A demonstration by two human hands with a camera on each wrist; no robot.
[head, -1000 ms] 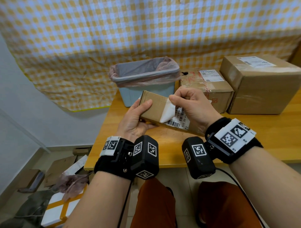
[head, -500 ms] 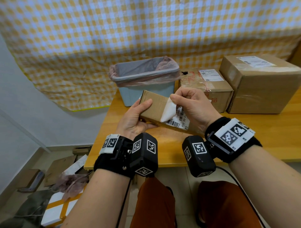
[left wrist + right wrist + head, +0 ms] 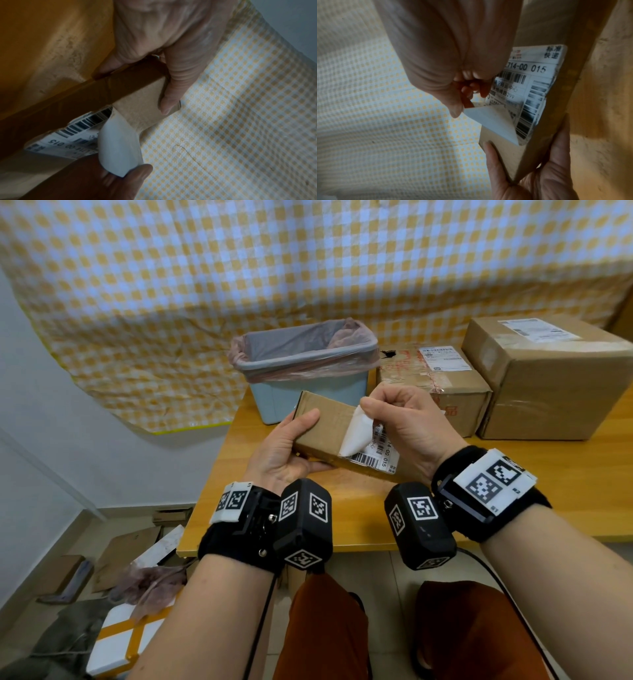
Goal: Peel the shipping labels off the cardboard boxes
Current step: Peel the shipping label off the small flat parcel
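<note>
Box in hand: the small box [image 3: 322, 422], held just above the desk [image 3: 565, 474], in front of the bin [image 3: 305, 371]; left hand [image 3: 287, 446] grips its near end.
Label: the shipping label [image 3: 371, 446] is part peeled, its white corner pinched in the right hand [image 3: 407, 422].
Handling: thin paper, probably tears easily; hold close to the peel line and pull low.
Bin: lined with a pinkish bag [image 3: 246, 361]; contents hidden.
Right of bin: two larger boxes [image 3: 548, 378], labels on.

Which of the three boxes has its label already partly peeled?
The small box held in the left hand; its label is curled up, while both boxes standing on the table keep theirs flat.
</note>
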